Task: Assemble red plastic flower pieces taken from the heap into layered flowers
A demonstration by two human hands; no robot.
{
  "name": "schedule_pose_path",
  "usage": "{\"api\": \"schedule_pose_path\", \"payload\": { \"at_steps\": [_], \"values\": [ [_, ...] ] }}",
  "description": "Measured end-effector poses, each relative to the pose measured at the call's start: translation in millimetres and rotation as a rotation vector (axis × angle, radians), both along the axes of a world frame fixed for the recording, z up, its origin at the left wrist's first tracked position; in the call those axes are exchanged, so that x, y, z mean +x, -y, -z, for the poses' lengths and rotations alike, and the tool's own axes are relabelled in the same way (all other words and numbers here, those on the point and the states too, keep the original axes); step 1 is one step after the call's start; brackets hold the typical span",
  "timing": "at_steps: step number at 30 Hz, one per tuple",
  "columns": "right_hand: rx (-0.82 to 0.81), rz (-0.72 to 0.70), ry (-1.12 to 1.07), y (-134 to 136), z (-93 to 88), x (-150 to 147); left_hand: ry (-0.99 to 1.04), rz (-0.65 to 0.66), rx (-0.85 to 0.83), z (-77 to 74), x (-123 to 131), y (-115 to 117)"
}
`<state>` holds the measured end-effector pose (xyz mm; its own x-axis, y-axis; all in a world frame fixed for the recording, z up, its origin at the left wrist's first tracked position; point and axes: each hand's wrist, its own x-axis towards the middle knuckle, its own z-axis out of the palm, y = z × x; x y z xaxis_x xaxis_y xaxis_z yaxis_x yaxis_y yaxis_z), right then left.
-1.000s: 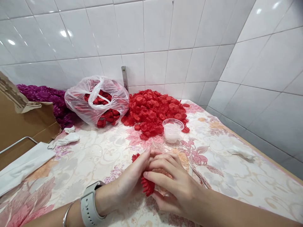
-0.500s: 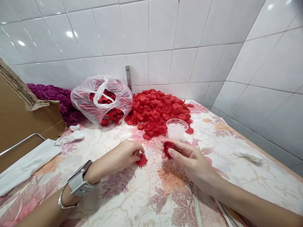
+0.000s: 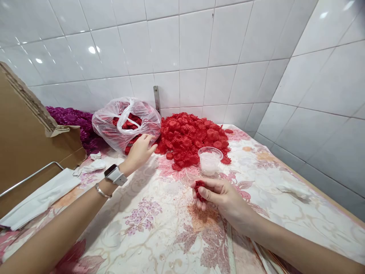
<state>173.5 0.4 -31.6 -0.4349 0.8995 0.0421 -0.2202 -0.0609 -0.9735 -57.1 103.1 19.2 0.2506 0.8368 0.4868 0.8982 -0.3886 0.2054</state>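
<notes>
Pinched between the thumb and fingers of my right hand (image 3: 221,196) is a small dark red artificial flower (image 3: 199,190), held just above the table. My left hand (image 3: 142,152), with a watch and a bracelet on its wrist, reaches out to the knotted plastic bag (image 3: 107,131) and the left edge of the heap of red flowers (image 3: 194,137). Its fingers are stretched forward and partly apart, and no flower shows in them. Between the heap and my right hand stands a clear plastic cup (image 3: 210,161) with whitish contents.
Purple flowers (image 3: 72,121) lie at the back left, behind a cardboard box (image 3: 28,140). White cloth (image 3: 42,198) and crumpled tissue (image 3: 92,166) are at the left. A floral cloth (image 3: 159,243) covers the table, and a tiled wall (image 3: 194,45) closes off the back.
My left hand has moved forward from the table's middle to the bag and heap. The red flower it held no longer shows in it. My right hand still holds its flower.
</notes>
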Motion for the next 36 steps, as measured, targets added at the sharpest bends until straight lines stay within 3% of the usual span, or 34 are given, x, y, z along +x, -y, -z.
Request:
{"api": "schedule_pose_path", "payload": {
  "at_steps": [7,12,21,30,36],
  "values": [
    [-0.237,-0.028,-0.22,-1,-9.7,-1,-0.008,-0.119,0.103,17.7,-26,30],
    [-0.33,0.075,-0.302,2,-14.1,-7,0.001,-0.046,0.101,24.5,-24,36],
    [-0.281,0.111,-0.245,1,-11.1,-1,0.078,0.018,-0.023,30.5,-11,47],
    [-0.068,-0.029,-0.045,3,-11.0,3,0.104,0.045,-0.05,28.9,-10,48],
    [0.043,0.104,0.029,3,-9.7,2,0.125,0.046,-0.075,28.8,-8,49]
  ]
}}
